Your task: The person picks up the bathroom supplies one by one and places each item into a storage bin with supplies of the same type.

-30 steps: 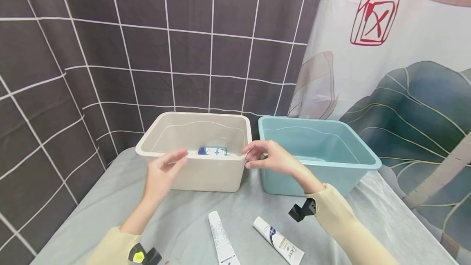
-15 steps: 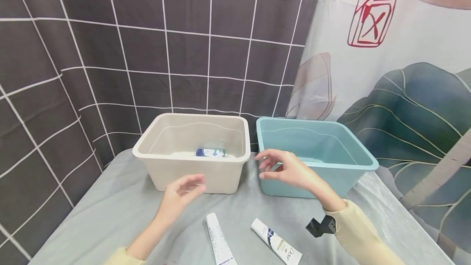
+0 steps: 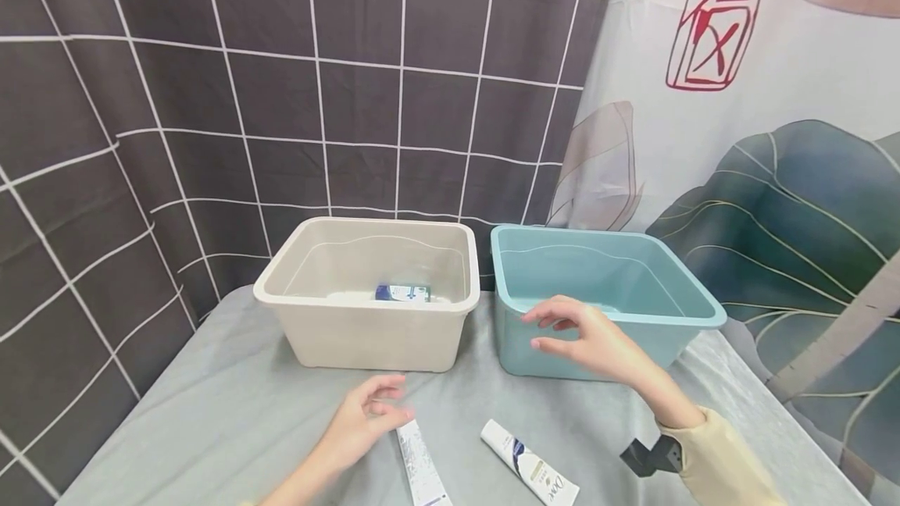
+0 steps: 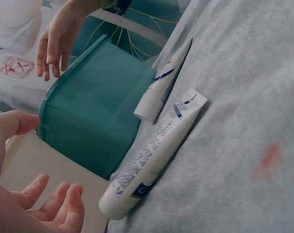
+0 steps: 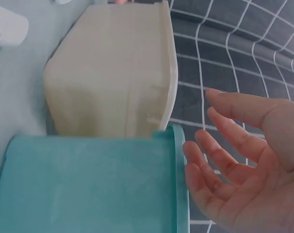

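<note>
My left hand (image 3: 362,424) hovers by the cap end of a white tube with small print (image 3: 422,465); its fingers are loosely bent with nothing between them. In the left wrist view that tube (image 4: 154,158) lies on the cloth beyond the fingertips. To its right is a white Dove tube (image 3: 530,463) with a dark blue mark, lying at a slant. My right hand (image 3: 591,338) is held in front of the teal bin (image 3: 612,326), fingers relaxed and holding nothing. In the right wrist view the right hand (image 5: 244,160) overlaps the teal bin's rim.
A beige bin (image 3: 373,334) stands left of the teal one, with a blue and white package (image 3: 402,293) on its floor. Grey cloth (image 3: 211,381) covers the table. Behind hang a dark grid curtain (image 3: 358,100) and a printed white curtain (image 3: 773,100).
My left hand has come down from the beige bin's front rim to the cap end of the printed tube. My right hand has drawn back to the right and lower, away from the beige bin.
</note>
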`<state>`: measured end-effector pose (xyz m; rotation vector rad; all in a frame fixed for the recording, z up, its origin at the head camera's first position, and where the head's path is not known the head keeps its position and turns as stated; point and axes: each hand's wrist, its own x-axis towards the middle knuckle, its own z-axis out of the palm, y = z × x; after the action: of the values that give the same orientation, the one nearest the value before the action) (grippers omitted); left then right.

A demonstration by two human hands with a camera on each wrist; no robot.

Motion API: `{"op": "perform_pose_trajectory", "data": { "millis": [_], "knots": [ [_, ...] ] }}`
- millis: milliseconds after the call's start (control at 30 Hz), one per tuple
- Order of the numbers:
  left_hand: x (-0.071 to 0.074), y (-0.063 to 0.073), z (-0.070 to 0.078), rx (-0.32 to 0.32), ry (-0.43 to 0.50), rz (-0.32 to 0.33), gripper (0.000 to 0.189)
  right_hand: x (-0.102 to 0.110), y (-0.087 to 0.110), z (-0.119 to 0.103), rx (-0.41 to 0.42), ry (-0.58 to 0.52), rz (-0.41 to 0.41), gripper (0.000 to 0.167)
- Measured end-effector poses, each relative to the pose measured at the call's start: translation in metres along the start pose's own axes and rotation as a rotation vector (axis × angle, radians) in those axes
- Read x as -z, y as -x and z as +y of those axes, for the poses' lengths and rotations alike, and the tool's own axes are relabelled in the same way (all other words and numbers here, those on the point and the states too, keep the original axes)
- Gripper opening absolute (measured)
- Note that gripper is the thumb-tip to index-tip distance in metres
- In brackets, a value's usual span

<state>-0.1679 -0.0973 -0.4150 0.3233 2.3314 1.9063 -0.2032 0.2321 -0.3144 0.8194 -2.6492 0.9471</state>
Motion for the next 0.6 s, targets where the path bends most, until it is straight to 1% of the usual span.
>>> {"op": "perform_pose_trajectory", "data": {
  "millis": [67,233,400,600],
  "knots": [
    [-0.002,0.001,-0.003,0.024,-0.01,-0.007,0.055,0.004,0.004,0.004,-0.005,0.006,0.022,0.026],
    [-0.004,0.004,-0.009,0.073,-0.042,-0.006,0.057,0.013,0.012,0.016,-0.042,-0.017,0.033,0.028],
    [-0.005,0.006,-0.012,0.097,-0.074,0.0,0.059,0.023,0.02,0.024,-0.056,-0.041,0.058,0.031],
    [-0.006,0.007,-0.016,0.133,-0.087,0.006,0.062,0.036,0.03,0.033,-0.107,-0.044,0.089,0.037]
  ]
}}
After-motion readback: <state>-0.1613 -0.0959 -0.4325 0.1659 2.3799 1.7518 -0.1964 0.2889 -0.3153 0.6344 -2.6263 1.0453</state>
